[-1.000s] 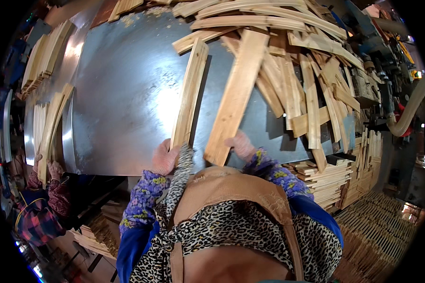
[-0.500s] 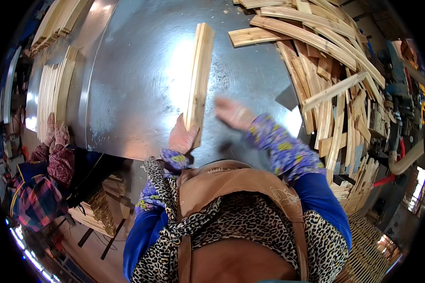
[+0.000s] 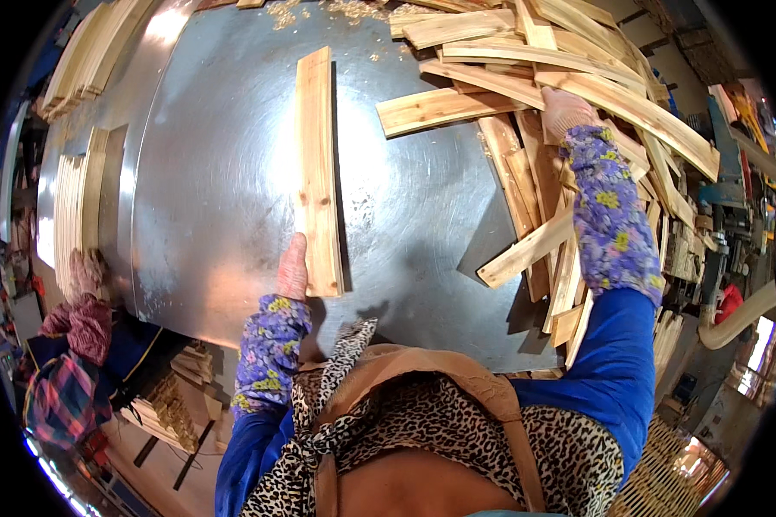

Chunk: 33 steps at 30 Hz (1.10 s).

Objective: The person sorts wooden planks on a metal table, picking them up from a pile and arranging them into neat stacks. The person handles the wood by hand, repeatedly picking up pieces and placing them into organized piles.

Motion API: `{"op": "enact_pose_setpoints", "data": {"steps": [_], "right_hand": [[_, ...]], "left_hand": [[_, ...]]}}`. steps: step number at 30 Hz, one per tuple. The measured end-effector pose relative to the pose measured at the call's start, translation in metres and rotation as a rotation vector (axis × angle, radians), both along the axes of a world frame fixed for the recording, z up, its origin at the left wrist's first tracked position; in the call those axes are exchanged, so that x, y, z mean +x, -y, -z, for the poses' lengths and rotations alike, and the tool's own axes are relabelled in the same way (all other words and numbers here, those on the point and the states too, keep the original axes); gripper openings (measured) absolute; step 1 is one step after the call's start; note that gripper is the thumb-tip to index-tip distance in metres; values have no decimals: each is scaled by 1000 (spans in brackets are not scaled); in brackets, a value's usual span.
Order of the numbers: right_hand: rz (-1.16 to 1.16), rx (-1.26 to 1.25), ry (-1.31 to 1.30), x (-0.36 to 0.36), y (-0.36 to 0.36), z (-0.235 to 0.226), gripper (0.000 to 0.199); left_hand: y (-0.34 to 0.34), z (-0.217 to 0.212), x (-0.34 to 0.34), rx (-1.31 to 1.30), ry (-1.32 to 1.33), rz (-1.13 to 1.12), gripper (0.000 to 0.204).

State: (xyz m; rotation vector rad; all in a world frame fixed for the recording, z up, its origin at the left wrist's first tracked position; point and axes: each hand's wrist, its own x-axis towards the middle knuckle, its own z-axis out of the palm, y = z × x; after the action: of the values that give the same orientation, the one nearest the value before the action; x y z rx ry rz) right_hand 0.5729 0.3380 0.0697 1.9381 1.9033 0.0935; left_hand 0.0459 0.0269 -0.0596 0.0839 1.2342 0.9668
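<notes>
A straight wooden board [image 3: 317, 172] lies lengthwise on the metal tabletop in front of me. Along its lower left edge rests my left hand [image 3: 293, 269], fingers stretched out and touching the wood. Out to the right, my right hand [image 3: 567, 114] reaches into a loose heap of wooden boards [image 3: 526, 181]. Its fingers curl over the end of one board [image 3: 500, 82] in the upper part of the heap; the fingertips are partly hidden.
On the left, a co-worker's gloved hand [image 3: 86, 272] touches a row of upright boards [image 3: 73, 215]. More boards [image 3: 95, 60] are stacked at the far left. Wood shavings [image 3: 345, 10] lie along the far side of the metal table [image 3: 224, 172]. Cut pieces [image 3: 164, 414] are stacked below left.
My right hand has swung from beside the board to the heap at the right. The board that my left hand gripped now lies flatter, and that hand has loosened to its left edge.
</notes>
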Motion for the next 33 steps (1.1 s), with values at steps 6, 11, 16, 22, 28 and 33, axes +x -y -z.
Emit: {"op": "enact_pose_setpoints", "data": {"steps": [6,11,16,22,28,33], "right_hand": [[391,-433,-995,-159,85,-21,42],[-155,-614,-848,-254,95,37,62],[68,303,-1117,-235,-72,36,69],[-27,266,-525,-200,-216,71,79],[-63,-226,-253,-201,-270,83,84],[-155,-349,-284,-202,-172,85,79]], "left_hand": [[22,7,53,179,532,21,97],[5,0,88,68,678,127,90],[-3,46,18,-96,218,209,75],[-19,81,-68,-45,347,55,50],[7,133,-80,-66,464,2,51],[4,126,-79,-11,453,19,53]]}}
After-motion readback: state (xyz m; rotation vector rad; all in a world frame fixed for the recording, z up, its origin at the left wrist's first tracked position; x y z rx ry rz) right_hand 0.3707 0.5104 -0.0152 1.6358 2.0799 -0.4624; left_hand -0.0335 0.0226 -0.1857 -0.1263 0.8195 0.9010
